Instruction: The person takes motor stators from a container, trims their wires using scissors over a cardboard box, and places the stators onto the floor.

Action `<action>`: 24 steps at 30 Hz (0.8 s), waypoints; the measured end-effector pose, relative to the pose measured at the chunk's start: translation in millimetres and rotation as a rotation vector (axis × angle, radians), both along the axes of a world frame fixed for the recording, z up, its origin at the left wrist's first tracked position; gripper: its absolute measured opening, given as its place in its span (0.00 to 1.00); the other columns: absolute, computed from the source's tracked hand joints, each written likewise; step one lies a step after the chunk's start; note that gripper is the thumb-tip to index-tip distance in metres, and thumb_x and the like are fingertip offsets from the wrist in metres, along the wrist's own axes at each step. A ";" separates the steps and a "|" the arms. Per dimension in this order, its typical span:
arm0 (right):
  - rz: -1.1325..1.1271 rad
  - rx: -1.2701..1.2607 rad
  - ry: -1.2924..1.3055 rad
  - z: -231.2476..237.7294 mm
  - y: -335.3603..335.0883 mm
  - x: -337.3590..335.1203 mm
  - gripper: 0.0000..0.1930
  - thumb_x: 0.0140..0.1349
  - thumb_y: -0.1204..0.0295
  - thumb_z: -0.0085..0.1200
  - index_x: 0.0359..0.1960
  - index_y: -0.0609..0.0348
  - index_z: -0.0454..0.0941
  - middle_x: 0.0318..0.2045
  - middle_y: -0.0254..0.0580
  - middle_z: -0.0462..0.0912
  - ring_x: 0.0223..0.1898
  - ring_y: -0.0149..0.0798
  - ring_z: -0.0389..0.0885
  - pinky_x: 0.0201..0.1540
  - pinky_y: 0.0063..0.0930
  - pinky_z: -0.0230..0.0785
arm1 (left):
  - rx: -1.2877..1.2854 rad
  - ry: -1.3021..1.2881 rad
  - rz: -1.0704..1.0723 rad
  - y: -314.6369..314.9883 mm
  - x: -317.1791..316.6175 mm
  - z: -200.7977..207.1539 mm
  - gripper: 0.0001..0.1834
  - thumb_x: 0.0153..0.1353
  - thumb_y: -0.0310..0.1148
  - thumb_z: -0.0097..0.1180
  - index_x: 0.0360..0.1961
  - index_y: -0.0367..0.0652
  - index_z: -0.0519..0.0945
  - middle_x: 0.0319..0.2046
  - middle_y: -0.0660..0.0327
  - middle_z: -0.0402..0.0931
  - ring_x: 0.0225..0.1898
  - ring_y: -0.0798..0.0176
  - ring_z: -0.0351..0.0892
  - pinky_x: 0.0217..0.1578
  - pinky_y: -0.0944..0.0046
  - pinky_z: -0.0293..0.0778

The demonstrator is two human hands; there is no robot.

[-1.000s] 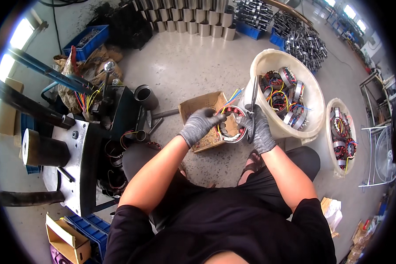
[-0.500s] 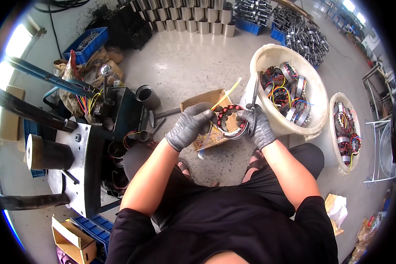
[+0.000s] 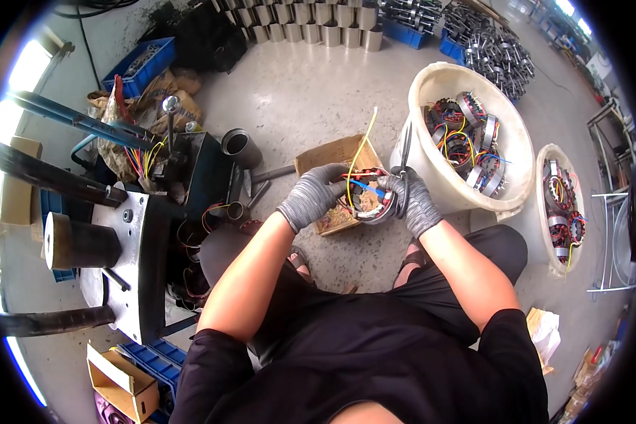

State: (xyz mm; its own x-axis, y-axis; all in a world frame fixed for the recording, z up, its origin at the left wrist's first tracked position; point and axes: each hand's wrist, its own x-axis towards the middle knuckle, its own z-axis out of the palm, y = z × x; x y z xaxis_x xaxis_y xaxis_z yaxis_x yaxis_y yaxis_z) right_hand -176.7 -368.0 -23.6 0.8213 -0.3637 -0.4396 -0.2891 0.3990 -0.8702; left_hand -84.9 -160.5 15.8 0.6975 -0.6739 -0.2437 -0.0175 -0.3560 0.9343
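Note:
Both my hands wear grey gloves and hold a stator [image 3: 369,205], a metal ring with red-and-black windings, over a small cardboard box [image 3: 338,154]. My left hand [image 3: 312,198] is closed on the ring's left side, its fingertips by the lead wires. A yellow wire [image 3: 362,148] sticks up from the stator, and a blue wire [image 3: 367,187] crosses its opening. On the ring's right side my right hand [image 3: 414,203] is closed, also carrying dark scissors [image 3: 405,152] with the blades pointing away from me. The fingers partly hide the scissors' handles.
At right stand a large white tub [image 3: 420,95] and a smaller tub [image 3: 542,212], both holding several stators. A machine with a metal plate [image 3: 138,265] and thick posts is close on my left. A dark metal cylinder [image 3: 241,148] and a hammer [image 3: 272,174] lie beyond it.
The stator has turned and tilted in my hands. Its yellow wire now points more upright, and the blue wire has come into sight. The head view has shifted slightly.

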 end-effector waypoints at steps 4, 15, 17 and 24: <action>-0.048 0.048 0.046 -10.1 1.3 1.5 0.24 0.52 0.80 0.66 0.49 0.71 0.68 0.33 0.50 0.82 0.29 0.42 0.85 0.32 0.31 0.82 | -0.058 0.246 0.051 4.7 -1.4 13.7 0.16 0.64 0.35 0.58 0.50 0.38 0.80 0.28 0.65 0.78 0.24 0.74 0.74 0.25 0.71 0.70; 0.061 0.027 0.082 -31.8 -5.3 4.8 0.20 0.54 0.76 0.67 0.46 0.70 0.72 0.34 0.47 0.82 0.30 0.37 0.83 0.33 0.28 0.78 | -0.165 0.361 0.029 3.0 -2.5 7.9 0.16 0.67 0.38 0.53 0.48 0.37 0.79 0.24 0.64 0.78 0.18 0.72 0.74 0.20 0.72 0.71; 0.020 0.012 0.078 -34.8 -0.4 5.3 0.20 0.53 0.76 0.68 0.44 0.70 0.74 0.31 0.45 0.82 0.29 0.37 0.82 0.33 0.28 0.78 | -0.174 0.370 0.025 4.7 -2.4 4.6 0.16 0.68 0.38 0.53 0.49 0.38 0.79 0.25 0.63 0.79 0.18 0.72 0.74 0.20 0.72 0.70; 0.056 0.388 0.065 -57.4 -5.5 0.0 0.17 0.60 0.74 0.61 0.48 0.71 0.76 0.35 0.48 0.84 0.32 0.42 0.84 0.38 0.33 0.81 | -0.445 0.742 0.056 7.6 -7.8 -4.2 0.12 0.70 0.37 0.50 0.47 0.41 0.75 0.29 0.66 0.76 0.21 0.72 0.74 0.19 0.75 0.69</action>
State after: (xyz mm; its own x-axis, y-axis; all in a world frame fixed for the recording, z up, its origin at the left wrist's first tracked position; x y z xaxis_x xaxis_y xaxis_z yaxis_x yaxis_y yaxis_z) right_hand -176.7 -373.5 -81.1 0.8008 -0.1152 -0.5877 -0.3698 0.6767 -0.6366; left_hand -92.7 -152.9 11.6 0.4979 -0.7840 -0.3707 0.6582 0.0632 0.7502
